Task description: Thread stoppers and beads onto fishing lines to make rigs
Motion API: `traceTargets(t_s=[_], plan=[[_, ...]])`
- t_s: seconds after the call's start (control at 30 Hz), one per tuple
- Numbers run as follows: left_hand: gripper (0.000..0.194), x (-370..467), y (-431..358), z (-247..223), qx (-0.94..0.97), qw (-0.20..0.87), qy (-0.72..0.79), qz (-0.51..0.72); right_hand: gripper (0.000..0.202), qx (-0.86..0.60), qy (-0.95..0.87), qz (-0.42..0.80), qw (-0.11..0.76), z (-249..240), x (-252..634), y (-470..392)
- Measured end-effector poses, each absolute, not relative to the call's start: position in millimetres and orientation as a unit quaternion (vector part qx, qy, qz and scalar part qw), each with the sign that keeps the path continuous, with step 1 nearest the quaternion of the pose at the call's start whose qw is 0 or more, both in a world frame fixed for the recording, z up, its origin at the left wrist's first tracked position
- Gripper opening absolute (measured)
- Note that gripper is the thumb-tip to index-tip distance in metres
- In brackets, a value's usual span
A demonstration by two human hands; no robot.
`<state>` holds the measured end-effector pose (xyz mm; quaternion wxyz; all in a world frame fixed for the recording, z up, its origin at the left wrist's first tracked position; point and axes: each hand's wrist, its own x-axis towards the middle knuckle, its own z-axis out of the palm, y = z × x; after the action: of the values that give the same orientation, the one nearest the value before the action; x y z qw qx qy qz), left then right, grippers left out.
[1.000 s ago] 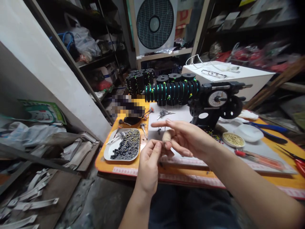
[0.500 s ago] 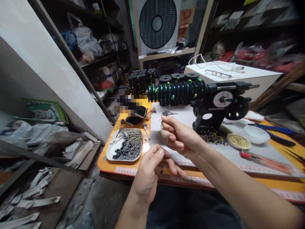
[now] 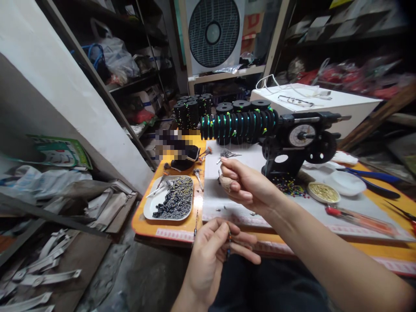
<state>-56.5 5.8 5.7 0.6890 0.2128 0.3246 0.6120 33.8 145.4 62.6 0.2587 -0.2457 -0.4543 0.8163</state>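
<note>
Low over the table's front edge, my left hand (image 3: 216, 247) pinches a thin dark strand with small bits on it; its other fingers are spread. Higher up and to the right, my right hand (image 3: 243, 182) is closed, thumb and forefinger pinching something thin and tiny, with a tan wrap on one finger. Left of both hands lies a white tray (image 3: 146, 212) of small dark cylindrical pieces (image 3: 175, 201). Behind the right hand stands a black machine (image 3: 282, 143) bearing a ribbed black roller (image 3: 238, 125) with blue-green thread and small yellow-green bits.
Black spools (image 3: 193, 108) stand behind the roller. To the right are colored beads (image 3: 291, 187), a dish of gold pieces (image 3: 324, 192), a red-tipped cutter (image 3: 360, 220) and blue-handled pliers (image 3: 373, 175). A white box (image 3: 316, 104) and a fan (image 3: 213, 34) are at the back.
My left hand has moved down, away from my right hand, and the dark strand now shows at its fingers. My right hand has hardly moved.
</note>
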Motion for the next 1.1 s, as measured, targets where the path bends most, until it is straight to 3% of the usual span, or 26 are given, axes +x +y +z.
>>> traceTargets(t_s=[0.13, 0.27, 0.37, 0.53, 0.77, 0.9, 1.1], plan=[[0.025, -59, 4, 4, 0.211, 0.682, 0.332, 0.616, 0.045, -0.262, -0.543, 0.751, 0.268, 65, 38, 143], [0.041, -63, -1, -7, 0.237, 0.634, 0.377, 0.632, 0.028, -0.31, -0.634, 0.614, 0.353, 71, 47, 141], [0.051, -64, -6, -21, 0.24, 0.577, 0.411, 0.664, 0.026, -0.339, -0.675, 0.506, 0.417, 76, 47, 142], [0.048, -63, -21, -36, 0.276, 0.485, 0.45, 0.697, 0.029, -0.368, -0.717, 0.432, 0.405, 76, 31, 157], [0.048, -59, -38, -20, 0.311, 0.366, 0.547, 0.685, 0.027, -0.356, -0.706, 0.52, 0.323, 74, 31, 166], [0.033, -57, -23, 2, 0.338, 0.344, 0.574, 0.661, 0.035, -0.302, -0.661, 0.612, 0.312, 88, 51, 144], [0.031, -49, 15, 27, 0.452, 0.368, 0.532, 0.615, 0.034, -0.239, -0.577, 0.734, 0.267, 104, 67, 119]])
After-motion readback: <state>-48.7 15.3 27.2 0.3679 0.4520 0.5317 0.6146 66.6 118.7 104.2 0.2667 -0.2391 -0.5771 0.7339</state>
